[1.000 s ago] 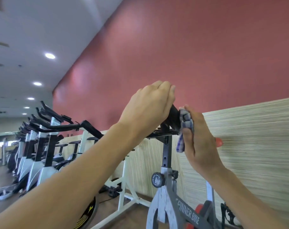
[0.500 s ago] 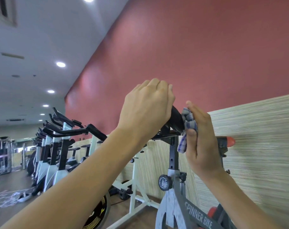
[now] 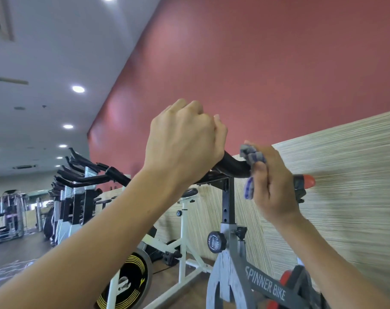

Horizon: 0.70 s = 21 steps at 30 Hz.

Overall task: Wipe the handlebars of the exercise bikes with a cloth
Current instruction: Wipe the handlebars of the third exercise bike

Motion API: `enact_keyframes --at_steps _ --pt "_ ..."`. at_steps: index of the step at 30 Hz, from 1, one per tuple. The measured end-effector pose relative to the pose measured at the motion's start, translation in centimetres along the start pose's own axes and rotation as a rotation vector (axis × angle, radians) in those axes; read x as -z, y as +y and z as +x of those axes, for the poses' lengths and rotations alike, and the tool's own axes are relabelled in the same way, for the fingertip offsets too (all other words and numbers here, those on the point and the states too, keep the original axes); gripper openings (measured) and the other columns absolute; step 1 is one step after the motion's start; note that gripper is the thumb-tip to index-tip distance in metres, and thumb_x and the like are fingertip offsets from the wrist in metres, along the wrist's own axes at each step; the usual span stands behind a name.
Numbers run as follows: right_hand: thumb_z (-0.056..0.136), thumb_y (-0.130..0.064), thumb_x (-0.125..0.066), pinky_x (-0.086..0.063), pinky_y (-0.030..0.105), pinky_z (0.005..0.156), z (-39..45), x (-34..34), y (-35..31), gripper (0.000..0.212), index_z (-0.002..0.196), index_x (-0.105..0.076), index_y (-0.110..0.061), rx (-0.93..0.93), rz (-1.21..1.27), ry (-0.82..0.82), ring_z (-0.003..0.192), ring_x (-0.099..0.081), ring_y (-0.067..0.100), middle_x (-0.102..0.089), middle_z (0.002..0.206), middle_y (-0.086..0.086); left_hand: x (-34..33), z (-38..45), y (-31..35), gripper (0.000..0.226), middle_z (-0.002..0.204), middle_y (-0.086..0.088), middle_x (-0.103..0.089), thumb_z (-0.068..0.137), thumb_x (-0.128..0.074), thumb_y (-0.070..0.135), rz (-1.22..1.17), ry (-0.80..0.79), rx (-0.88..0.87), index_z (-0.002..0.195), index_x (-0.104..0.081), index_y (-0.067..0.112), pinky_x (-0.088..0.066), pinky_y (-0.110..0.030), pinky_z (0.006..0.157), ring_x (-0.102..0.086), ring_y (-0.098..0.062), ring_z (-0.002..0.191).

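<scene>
Bikes stand in a row at far left along the wall, and nearer, right of them, the grey exercise bike marked SPINNER BIKE carries the black handlebar that runs between both hands. The left hand is curled fully closed over the bar's left part, knuckles up. Just right of it, the right hand is closed on a bunched blue-and-grey cloth, pressing it against the bar's right section, a strip hanging below the thumb.
</scene>
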State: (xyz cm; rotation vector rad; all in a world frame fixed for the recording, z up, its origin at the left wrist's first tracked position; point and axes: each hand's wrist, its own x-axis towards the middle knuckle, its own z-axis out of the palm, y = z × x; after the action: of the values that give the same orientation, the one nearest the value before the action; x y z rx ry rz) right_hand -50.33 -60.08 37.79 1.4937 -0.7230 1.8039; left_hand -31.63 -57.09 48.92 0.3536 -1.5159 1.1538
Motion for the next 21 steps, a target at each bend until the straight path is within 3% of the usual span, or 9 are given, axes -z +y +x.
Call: enact_keyframes --at_steps 2,4,6,9,13,16,18,19,21 --pt "0.110 -0.046 -0.026 -0.050 0.035 0.053 0.0 1.1 1.8 0.037 0.117 -0.055 -0.025 -0.137 -0.008 0.035 0.056 -0.058 0.018 -0.058 0.069 -0.002 0.3 0.0 0.2 0.045 0.061 -0.002 -0.061 0.091 -0.050 0.033 0.033 -0.021 0.007 0.054 -0.064 0.012 -0.010 -0.022 0.050 -0.046 -0.025 0.058" --pt "0.109 -0.038 -0.026 -0.042 0.039 0.053 -0.1 2.0 2.4 0.034 0.105 -0.056 -0.023 -0.224 -0.047 0.062 0.055 -0.049 0.017 -0.051 0.063 0.005 0.5 -0.2 0.7 0.046 0.057 0.000 -0.059 0.089 -0.051 0.037 0.059 -0.031 0.011 0.051 -0.062 0.014 -0.011 -0.020 0.051 -0.041 -0.022 0.058" --pt "0.108 -0.029 -0.029 -0.039 0.029 0.056 -0.1 2.2 1.8 0.033 0.105 -0.059 -0.018 -0.233 -0.028 0.074 0.057 -0.047 0.009 -0.052 0.065 0.000 0.6 -0.2 1.1 0.047 0.051 0.001 -0.054 0.089 -0.052 0.039 0.082 -0.020 0.014 0.049 -0.061 0.016 -0.012 -0.019 0.051 -0.039 -0.021 0.058" --pt "0.109 -0.023 -0.032 -0.044 0.020 0.063 0.1 1.4 -0.7 0.028 0.113 -0.060 -0.023 -0.109 0.047 0.026 0.061 -0.055 0.002 -0.054 0.072 -0.019 0.5 -0.2 1.4 0.047 0.047 0.002 -0.050 0.088 -0.053 0.040 0.104 -0.008 0.037 0.048 -0.061 0.015 -0.013 -0.018 0.052 -0.038 -0.021 0.056" --pt "0.104 -0.020 -0.036 -0.036 0.010 0.068 1.2 1.4 -2.5 0.028 0.101 -0.055 -0.040 0.086 0.013 -0.051 0.069 -0.052 -0.007 -0.052 0.076 -0.036 0.7 -0.2 1.7 0.045 0.046 0.002 -0.036 0.085 -0.056 0.038 0.108 -0.011 0.057 0.048 -0.063 0.014 -0.012 -0.018 0.052 -0.033 -0.021 0.056" --pt "0.103 -0.028 -0.036 -0.043 0.016 0.051 1.4 2.4 -0.2 0.027 0.093 -0.061 -0.029 -0.069 0.133 -0.066 0.055 -0.057 0.001 -0.066 0.073 -0.018 1.2 0.2 1.8 0.040 0.048 0.000 -0.025 0.078 -0.063 0.036 0.106 -0.032 0.087 0.044 -0.062 0.015 -0.011 -0.015 0.052 -0.027 -0.020 0.050" --pt "0.102 -0.033 -0.036 -0.045 0.037 0.057 1.6 2.9 1.5 0.042 0.087 -0.066 -0.007 -0.261 0.146 -0.066 0.061 -0.055 0.026 -0.063 0.071 0.013 1.5 0.4 2.0 0.039 0.048 0.000 -0.020 0.076 -0.064 0.035 0.103 -0.069 0.094 0.042 -0.059 0.015 -0.010 -0.014 0.053 -0.024 -0.020 0.048" --pt "0.101 -0.031 -0.036 -0.043 0.038 0.061 1.7 3.1 1.7 0.044 0.086 -0.064 0.000 -0.315 0.146 -0.072 0.067 -0.054 0.033 -0.062 0.073 0.018 1.7 0.5 2.1 0.040 0.048 0.001 -0.014 0.075 -0.064 0.035 0.101 -0.081 0.095 0.041 -0.056 0.015 -0.009 -0.013 0.054 -0.022 -0.020 0.048" --pt "0.100 -0.023 -0.038 -0.045 0.028 0.061 1.7 3.3 0.5 0.037 0.089 -0.067 -0.002 -0.319 0.192 -0.076 0.063 -0.059 0.021 -0.069 0.071 -0.004 2.0 0.6 2.3 0.042 0.051 0.006 -0.002 0.073 -0.065 0.034 0.083 -0.104 0.097 0.040 -0.048 0.016 -0.008 -0.013 0.055 -0.022 -0.020 0.048"
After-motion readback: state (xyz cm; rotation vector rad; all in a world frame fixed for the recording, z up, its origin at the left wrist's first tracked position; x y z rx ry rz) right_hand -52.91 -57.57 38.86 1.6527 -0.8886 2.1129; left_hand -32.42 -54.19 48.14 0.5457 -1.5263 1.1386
